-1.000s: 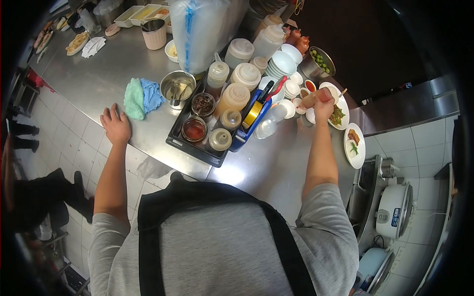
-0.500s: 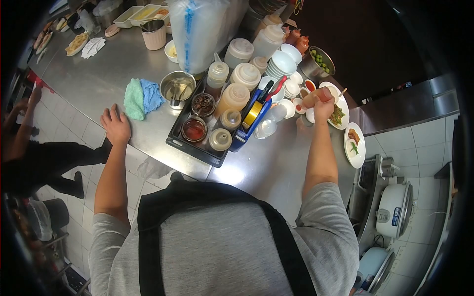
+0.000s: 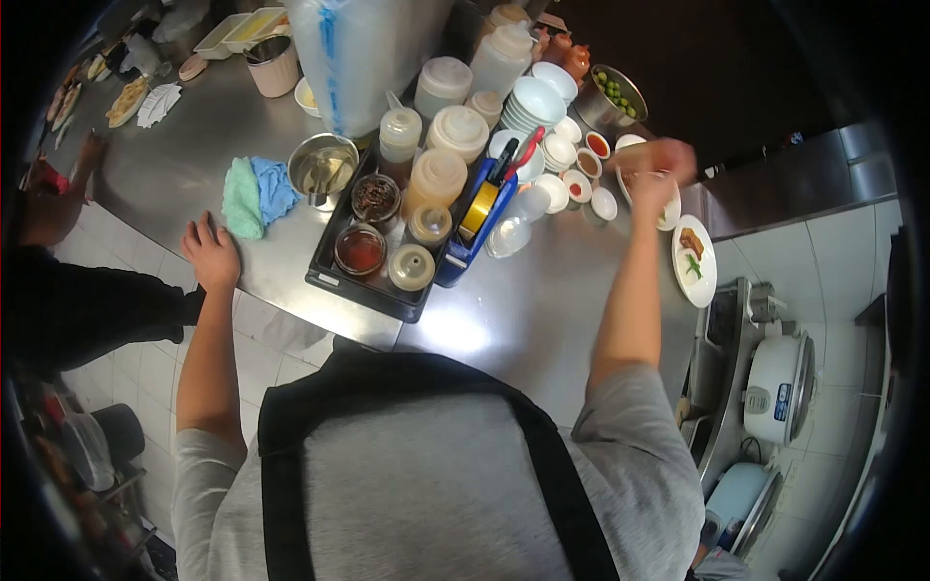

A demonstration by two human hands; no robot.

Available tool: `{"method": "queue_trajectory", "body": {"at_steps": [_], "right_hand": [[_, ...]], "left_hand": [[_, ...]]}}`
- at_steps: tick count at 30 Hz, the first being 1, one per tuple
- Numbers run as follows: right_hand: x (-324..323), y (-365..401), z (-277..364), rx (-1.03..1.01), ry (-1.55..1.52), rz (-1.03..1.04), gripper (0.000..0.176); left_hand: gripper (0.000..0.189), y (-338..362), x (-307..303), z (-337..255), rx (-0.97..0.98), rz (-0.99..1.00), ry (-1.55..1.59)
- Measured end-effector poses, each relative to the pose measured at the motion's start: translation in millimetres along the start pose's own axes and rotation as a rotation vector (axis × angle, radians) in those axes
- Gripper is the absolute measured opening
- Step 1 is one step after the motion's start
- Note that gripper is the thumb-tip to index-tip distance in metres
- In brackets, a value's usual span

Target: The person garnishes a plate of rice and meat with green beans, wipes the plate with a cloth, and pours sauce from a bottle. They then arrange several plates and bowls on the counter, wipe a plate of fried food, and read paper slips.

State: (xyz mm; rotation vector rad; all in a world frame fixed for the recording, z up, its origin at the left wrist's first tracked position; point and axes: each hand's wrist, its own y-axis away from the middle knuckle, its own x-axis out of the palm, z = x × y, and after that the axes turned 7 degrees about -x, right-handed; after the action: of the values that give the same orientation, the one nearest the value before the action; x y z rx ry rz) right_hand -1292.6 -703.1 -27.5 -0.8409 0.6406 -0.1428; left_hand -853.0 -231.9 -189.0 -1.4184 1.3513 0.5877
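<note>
My left hand (image 3: 210,254) lies open and flat on the counter's near edge, a little below a green cloth (image 3: 242,198) and a blue cloth (image 3: 275,187). My right hand (image 3: 655,186) is closed around what looks like a squeeze bottle (image 3: 675,160) of pinkish-orange sauce, smeared by motion. It hovers above an oval white plate (image 3: 671,215), hiding most of the food there. Just nearer stands a second oval plate (image 3: 707,276) with a brown piece of food (image 3: 691,242) and a green garnish (image 3: 694,265).
A black tray (image 3: 363,308) holds squeeze bottles and jars, beside a blue tape dispenser (image 3: 455,266). Stacked white bowls (image 3: 538,102), small sauce dishes (image 3: 598,145) and a metal pot (image 3: 635,107) of green fruit stand behind. A co-worker's arm (image 3: 58,208) reaches in at left.
My right hand has moved right and slightly up with the bottle, covering more of the plate. The co-worker has come closer at left. My left hand stays on the counter; the view shifts slightly.
</note>
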Motion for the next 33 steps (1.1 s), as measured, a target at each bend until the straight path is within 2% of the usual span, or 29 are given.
{"method": "queue_trajectory", "body": {"at_steps": [1,2,7,9,10,12,15,27,33], "right_hand": [[18,15,-24,0.117,0.033,0.17,0.064],[23,31,-24,-0.04,-0.06,0.098,0.067],[35,43,-33,0.055,-0.122,0.051,0.074],[35,46,-39,0.09,-0.113,0.0,0.076],[38,47,-45,0.04,-0.007,-0.032,0.077],[41,49,-48,0.156,-0.004,-0.017,0.078],[33,50,-20,0.269,-0.073,-0.037,0.07],[31,35,-34,0.181,0.014,-0.066,0.065],[38,34,-26,0.226,0.039,-0.011,0.062]], "left_hand": [[0.045,0,0,0,0.006,-0.004,0.004],[0.045,-6,1,-2,0.023,-0.021,0.013],[0.045,2,-10,-7,0.009,0.006,0.052],[0.044,-4,4,8,0.1,-0.041,0.055],[0.044,-7,9,12,0.123,-0.052,0.041],[0.043,-7,11,15,0.16,-0.067,0.026],[0.043,-9,10,7,0.141,-0.037,0.028],[0.043,-4,3,5,0.106,-0.052,0.007],[0.044,-3,0,1,0.074,-0.017,-0.004]]}}
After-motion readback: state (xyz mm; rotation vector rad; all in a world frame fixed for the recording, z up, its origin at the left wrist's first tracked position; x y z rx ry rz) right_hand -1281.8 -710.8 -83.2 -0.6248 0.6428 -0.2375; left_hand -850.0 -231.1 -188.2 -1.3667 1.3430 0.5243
